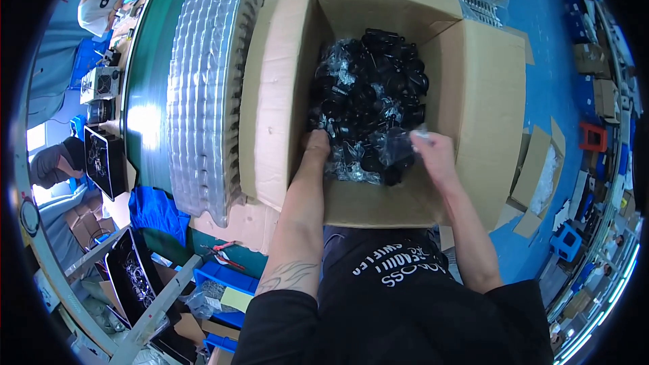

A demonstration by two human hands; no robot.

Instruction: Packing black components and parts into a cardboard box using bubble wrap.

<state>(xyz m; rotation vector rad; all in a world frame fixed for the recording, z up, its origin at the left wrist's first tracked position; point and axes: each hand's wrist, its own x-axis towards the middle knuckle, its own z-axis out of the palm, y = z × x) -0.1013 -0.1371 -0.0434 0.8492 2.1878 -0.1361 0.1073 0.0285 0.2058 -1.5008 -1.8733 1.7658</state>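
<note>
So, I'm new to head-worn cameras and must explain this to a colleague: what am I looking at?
There is no machine, just a person's two bare hands. The single picture comes from a wide fisheye camera on their head, looking down, so straight edges bend. Both hands are at an open brown cardboard box holding a pile of glossy black parts, some in clear plastic. The right hand pinches some thin clear plastic wrapping. The left hand reaches inside; its fingers are mostly hidden, so I can't tell its grip. Left of the box, ridged clear plastic trays stand along a green work surface.
</note>
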